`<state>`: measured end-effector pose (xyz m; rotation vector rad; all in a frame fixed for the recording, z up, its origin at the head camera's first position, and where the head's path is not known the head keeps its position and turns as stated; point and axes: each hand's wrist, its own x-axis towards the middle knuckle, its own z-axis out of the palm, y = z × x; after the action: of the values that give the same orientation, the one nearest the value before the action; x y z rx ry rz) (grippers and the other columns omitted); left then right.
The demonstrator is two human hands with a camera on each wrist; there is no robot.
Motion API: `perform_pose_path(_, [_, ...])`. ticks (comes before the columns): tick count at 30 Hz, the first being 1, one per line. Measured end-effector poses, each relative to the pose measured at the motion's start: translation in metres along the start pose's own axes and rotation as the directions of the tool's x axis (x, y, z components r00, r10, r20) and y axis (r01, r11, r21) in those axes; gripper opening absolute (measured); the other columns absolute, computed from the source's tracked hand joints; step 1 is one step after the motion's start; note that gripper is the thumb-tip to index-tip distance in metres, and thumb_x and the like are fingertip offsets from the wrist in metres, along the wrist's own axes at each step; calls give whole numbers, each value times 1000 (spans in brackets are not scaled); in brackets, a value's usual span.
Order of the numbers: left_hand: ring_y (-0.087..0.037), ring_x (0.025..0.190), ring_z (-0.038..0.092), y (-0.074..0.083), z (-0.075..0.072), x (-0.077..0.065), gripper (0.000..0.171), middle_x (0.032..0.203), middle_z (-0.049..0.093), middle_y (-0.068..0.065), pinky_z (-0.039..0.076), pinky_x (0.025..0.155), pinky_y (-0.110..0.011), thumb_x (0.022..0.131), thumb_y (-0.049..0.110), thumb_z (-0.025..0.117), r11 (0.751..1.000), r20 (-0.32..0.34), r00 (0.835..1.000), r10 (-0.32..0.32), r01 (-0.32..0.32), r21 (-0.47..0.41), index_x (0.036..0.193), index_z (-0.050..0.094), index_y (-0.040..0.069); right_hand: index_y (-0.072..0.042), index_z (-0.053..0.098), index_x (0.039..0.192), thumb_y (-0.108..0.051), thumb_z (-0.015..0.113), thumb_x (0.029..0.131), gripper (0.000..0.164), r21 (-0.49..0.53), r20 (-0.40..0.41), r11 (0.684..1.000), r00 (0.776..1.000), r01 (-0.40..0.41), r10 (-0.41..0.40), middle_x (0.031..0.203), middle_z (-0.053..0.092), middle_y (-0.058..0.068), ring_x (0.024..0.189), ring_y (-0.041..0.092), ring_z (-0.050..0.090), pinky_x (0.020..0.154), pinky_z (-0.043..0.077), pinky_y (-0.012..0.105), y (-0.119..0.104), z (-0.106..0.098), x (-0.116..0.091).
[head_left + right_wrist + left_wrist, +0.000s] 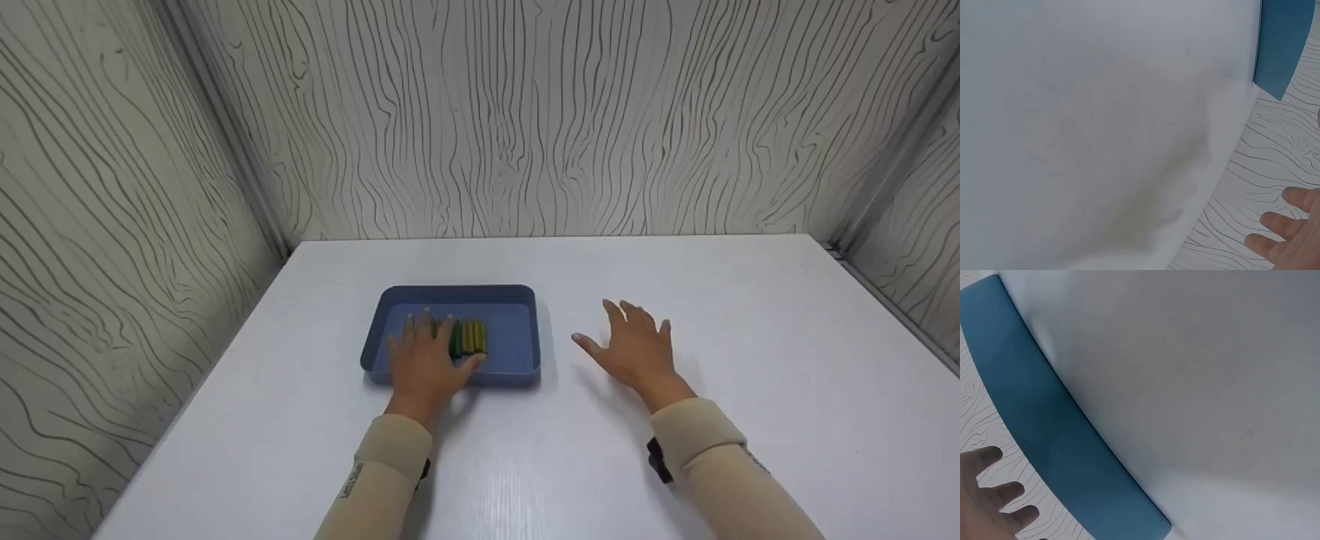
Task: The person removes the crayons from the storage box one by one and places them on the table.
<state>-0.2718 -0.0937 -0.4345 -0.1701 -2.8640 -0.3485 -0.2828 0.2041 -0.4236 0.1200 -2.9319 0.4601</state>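
A shallow blue tray [512, 341] lies on the white table, a little left of the middle. Inside it, short green sticks [456, 341] and yellow sticks [473, 337] are lined up side by side. My left hand [424, 367] is over the front left of the tray with fingers spread, hiding part of the row. To the right of the tray, my right hand [636, 352] hovers above the table, its fingers apart and nothing in them. The left wrist view catches the tray's outer wall [1055, 410] and several fingertips.
The white table [570, 465] reaches back to a panel [510, 120] with a wood-grain pattern. Similar side panels [97, 225] stand at left and right. Both forearms wear beige sleeves [394, 450], each with a dark strap near the wrist.
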Motion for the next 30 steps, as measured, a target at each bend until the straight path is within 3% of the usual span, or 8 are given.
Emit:
perform_pose_path(12, [-39,136,27,-8,-4,1,77,147,37,-16,20,105,-60,83,66,56,1000,16,1000,-13,13,-2,141,48,15,1,37,143,-62,51,88,85,34,27,999,1000,10,-11,143,38,26,131,44,32,103,13,66,-23,19,10])
perform_pose_path(23, [-33,124,45,-16,0,4,68,133,52,-15,36,98,-53,83,57,64,999,-67,998,9,-12,-39,132,56,11,1,34,144,-54,54,91,79,87,29,995,998,49,-51,141,41,24,130,41,37,104,14,64,-43,30,15])
perform_pose_path(30, [-32,122,48,-18,-5,5,65,130,54,-15,37,99,-49,84,51,67,995,-73,997,-20,13,-98,131,56,7,0,32,145,-49,56,92,77,105,53,993,997,52,-58,142,41,24,130,41,36,105,14,63,-53,35,18])
